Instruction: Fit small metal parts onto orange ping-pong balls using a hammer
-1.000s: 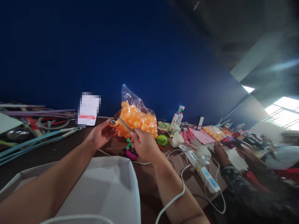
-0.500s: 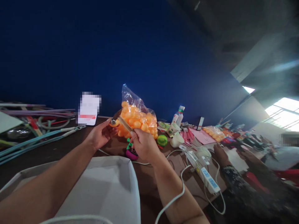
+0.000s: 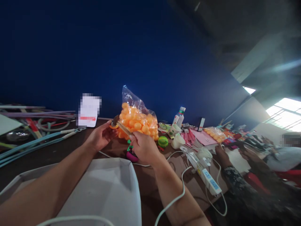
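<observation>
Between the fingertips of my left hand (image 3: 101, 136) is a small orange piece (image 3: 113, 126), with a dark part at its top whose kind is unclear. My right hand (image 3: 144, 147) is closed round a flat wooden stick (image 3: 125, 128) that slants up and left. The stick's far end is by the orange piece; I cannot tell if they touch. Just behind both hands stands a clear plastic bag of orange balls (image 3: 138, 124). Below the right hand, a purple bowl-shaped thing (image 3: 132, 157) with a green figure is partly hidden.
In front of me is a white box (image 3: 105, 188). Cables and a power strip (image 3: 211, 182) lie to the right, near a green striped ball (image 3: 163, 141), a cup (image 3: 178, 142) and a bottle (image 3: 180, 117). A phone (image 3: 88, 111) stands at left. A co-worker's hand (image 3: 222, 155) is far right.
In my left hand the orange piece has turned, so a dark part shows where a shiny one did. The stick's far end has shifted slightly left and down.
</observation>
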`<state>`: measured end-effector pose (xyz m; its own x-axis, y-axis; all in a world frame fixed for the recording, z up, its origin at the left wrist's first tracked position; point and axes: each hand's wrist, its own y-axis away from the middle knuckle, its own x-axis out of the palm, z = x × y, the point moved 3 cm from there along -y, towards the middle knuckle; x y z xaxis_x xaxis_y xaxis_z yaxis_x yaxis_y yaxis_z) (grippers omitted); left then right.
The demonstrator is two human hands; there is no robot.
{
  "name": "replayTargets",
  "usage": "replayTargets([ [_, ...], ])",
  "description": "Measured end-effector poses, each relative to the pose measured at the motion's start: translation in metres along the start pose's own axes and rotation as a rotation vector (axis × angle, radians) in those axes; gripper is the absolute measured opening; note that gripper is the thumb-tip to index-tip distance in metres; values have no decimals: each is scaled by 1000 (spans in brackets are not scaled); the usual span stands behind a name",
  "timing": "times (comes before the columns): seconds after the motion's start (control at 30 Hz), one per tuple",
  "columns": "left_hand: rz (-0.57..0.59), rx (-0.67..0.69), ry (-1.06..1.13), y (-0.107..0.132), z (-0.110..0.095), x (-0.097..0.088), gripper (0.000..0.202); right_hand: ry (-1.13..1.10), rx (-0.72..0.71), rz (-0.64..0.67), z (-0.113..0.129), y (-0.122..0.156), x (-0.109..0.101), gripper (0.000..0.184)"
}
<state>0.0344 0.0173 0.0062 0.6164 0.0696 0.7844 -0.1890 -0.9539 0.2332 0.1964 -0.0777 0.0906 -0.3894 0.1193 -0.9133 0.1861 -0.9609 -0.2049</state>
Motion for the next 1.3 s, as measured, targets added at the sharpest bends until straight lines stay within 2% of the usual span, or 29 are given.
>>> replayTargets([
  [0.1,19,23,3,-3,1,-4,14,-5,-66,54,4,4,-5,29],
  [0.17,59,20,-3,-5,2,-5,11,-15,-172,121,10,8,-9,27],
  [0.27,47,12,-13,-6,2,-7,12,5,-371,292,22,17,-9,21],
  [0.37,0,21,-29,-4,1,-5,14,90,-523,492,32,26,1,20],
  [0.43,-3,10,-40,-2,0,-3,17,139,-570,569,37,31,10,20],
  [0.67,-13,-9,-60,1,-1,0,16,205,-585,696,46,43,30,22],
  [0.83,-17,-13,-56,3,-1,2,16,243,-592,713,46,43,34,22],
  [1.0,-24,-19,-67,2,1,0,15,305,-577,804,44,43,38,26],
  [1.07,-17,-18,-72,2,2,0,14,293,-575,799,44,42,38,27],
  [1.17,-8,-19,-81,0,3,-1,13,253,-526,701,41,37,33,28],
  [1.3,-8,-14,-102,0,3,-1,11,259,-388,451,30,24,13,29],
])
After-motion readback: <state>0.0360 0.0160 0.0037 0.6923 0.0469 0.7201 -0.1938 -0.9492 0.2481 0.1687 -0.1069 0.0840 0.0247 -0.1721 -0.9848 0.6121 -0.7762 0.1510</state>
